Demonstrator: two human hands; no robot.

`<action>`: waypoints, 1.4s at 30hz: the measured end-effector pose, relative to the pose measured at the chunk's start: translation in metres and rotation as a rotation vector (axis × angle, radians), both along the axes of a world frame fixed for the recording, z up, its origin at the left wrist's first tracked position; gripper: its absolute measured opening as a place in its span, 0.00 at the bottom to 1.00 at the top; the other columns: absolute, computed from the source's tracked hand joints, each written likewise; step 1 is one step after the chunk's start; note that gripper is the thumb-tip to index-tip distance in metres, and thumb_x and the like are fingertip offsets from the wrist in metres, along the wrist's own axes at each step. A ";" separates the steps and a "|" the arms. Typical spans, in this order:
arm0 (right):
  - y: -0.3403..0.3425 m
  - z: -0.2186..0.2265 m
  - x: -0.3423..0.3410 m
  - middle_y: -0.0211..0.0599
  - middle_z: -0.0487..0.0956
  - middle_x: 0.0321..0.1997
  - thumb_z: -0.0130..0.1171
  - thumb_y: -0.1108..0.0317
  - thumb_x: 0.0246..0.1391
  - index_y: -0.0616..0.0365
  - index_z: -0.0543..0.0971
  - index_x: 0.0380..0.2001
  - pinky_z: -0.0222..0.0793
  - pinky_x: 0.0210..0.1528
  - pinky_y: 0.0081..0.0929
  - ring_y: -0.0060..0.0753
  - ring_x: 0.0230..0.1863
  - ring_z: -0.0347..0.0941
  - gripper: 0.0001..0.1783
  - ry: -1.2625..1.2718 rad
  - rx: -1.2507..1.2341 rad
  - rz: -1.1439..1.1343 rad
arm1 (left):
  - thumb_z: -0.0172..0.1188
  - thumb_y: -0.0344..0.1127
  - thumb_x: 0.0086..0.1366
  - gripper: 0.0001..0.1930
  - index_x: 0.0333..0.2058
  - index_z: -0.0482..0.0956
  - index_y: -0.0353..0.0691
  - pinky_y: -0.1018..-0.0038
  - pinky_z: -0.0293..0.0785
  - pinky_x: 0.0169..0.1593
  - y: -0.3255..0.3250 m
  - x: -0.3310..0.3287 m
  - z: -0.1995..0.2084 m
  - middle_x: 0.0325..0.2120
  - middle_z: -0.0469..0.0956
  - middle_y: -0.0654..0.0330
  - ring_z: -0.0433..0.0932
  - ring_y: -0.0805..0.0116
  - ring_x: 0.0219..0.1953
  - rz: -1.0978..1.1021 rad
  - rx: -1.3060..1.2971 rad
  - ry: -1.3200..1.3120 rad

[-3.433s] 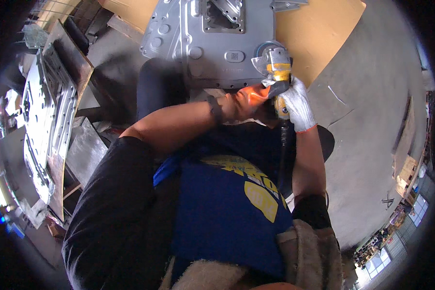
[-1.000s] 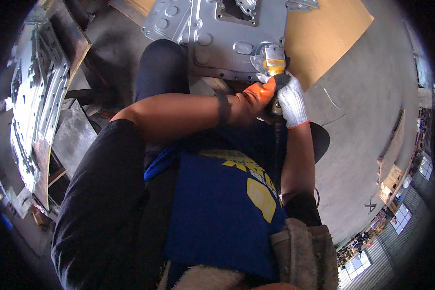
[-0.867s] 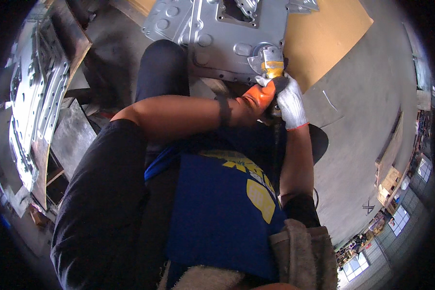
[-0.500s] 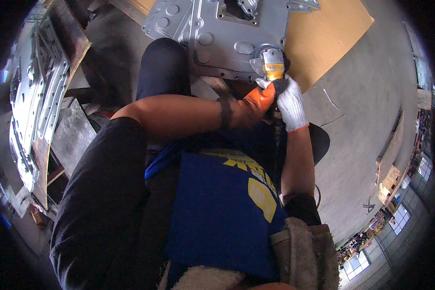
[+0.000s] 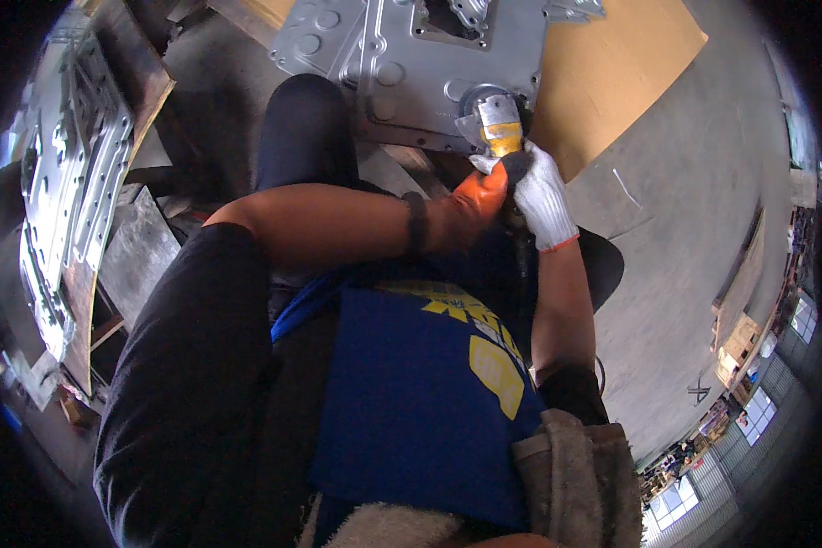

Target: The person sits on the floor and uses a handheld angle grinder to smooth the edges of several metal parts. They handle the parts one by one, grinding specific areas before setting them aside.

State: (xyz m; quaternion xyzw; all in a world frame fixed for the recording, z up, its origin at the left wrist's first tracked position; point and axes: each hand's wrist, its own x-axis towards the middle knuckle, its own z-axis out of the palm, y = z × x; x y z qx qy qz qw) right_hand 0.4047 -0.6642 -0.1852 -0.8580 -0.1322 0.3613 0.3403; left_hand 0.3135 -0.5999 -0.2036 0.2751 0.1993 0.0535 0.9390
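Observation:
A yellow and silver angle grinder (image 5: 500,128) is held between both my hands, its head and guard over the near right corner of a grey metal plate (image 5: 420,105). My left hand (image 5: 480,190), in an orange glove, is closed on the grinder's rear part. On the other side my right hand (image 5: 544,196), in a white knitted glove with an orange hem, is wrapped round the same body. Rounded bosses and a rectangular cutout mark the plate, with small holes along its rim. Whether the disc touches the metal is hidden under the guard.
More grey plates (image 5: 320,36) lie behind and left of the worked one. A tan board (image 5: 612,73) extends to the right. Shiny perforated metal panels (image 5: 73,173) lean on a wooden board (image 5: 142,82) at far left. Wooden crates (image 5: 738,347) stand at far right.
The grinder and both hands have shifted slightly left along the plate's near edge. The grip is unchanged, and the plate stays in place.

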 end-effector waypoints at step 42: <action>-0.012 0.009 0.014 0.49 0.82 0.38 0.62 0.47 0.50 0.59 0.78 0.45 0.71 0.43 0.40 0.49 0.42 0.78 0.28 -0.067 0.061 -0.039 | 0.52 0.44 0.69 0.24 0.59 0.67 0.37 0.68 0.66 0.60 0.033 0.006 0.034 0.53 0.73 0.54 0.73 0.62 0.54 -0.385 0.468 0.028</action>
